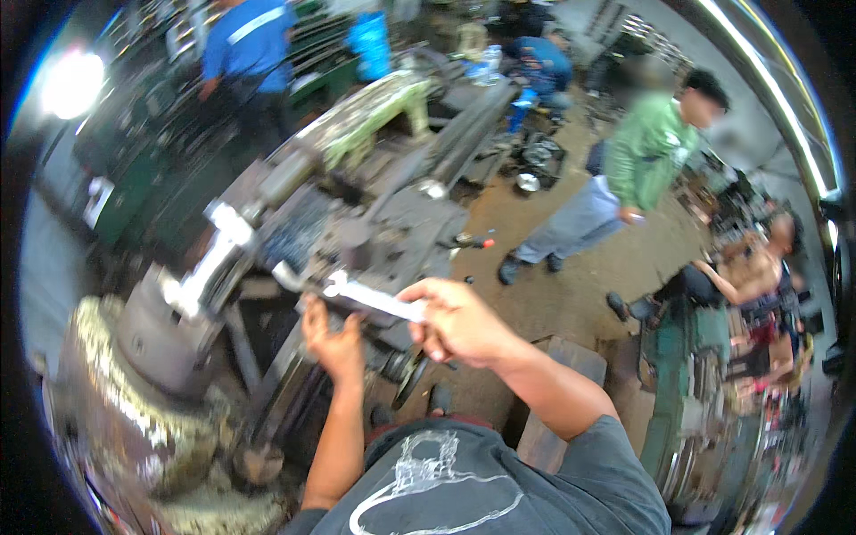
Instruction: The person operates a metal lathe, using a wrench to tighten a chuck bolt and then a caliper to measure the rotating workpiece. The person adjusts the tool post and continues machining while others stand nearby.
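Note:
My right hand (464, 323) is closed around the shank of a shiny wrench (379, 300). The wrench's jaw end points left, over the dark tool post area of a lathe (357, 245). Just below that end, my left hand (334, 346) reaches up with thumb and fingers apart. Its fingertips come close to the metal there; blur hides whether they touch it. Beside them is a small bright curved metal piece (287, 276). Farther left, a shiny cylindrical workpiece (212, 260) extends from the lathe's large chuck (169, 334).
A lever with a red knob (486, 242) sticks out right of the carriage, and a handwheel (410, 379) sits below my hands. A person in green (637, 156) stands at the right; another in blue (250, 49) is behind the lathe. A green machine (682, 374) stands far right.

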A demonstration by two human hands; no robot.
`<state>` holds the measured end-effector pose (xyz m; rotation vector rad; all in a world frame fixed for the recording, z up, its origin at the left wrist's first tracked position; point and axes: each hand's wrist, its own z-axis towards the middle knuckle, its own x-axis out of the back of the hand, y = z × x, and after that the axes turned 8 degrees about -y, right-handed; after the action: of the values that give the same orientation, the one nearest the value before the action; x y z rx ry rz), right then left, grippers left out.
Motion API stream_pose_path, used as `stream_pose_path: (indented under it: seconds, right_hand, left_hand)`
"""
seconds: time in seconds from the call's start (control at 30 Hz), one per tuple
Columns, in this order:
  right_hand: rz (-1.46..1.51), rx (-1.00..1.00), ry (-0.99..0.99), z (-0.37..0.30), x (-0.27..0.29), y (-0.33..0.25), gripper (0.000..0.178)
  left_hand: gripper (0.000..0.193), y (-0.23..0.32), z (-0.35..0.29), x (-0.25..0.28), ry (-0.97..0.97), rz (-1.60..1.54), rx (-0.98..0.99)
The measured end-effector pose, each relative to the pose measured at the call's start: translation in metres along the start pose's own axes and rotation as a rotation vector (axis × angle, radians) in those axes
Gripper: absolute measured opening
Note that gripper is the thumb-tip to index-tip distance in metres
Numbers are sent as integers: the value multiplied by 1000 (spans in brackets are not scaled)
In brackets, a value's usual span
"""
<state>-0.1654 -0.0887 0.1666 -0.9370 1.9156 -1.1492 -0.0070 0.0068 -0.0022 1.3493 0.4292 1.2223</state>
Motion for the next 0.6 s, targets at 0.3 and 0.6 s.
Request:
stream_pose_path:
  seconds: [0.3, 0.6]
  right_hand:
    - [129, -232, -309, 20, 23, -12, 18]
    - [303, -219, -183, 12, -11, 6, 21]
  left_hand:
    - [75, -8, 3, -1, -10, 82, -64]
    - [66, -16, 6, -6, 20, 107, 23]
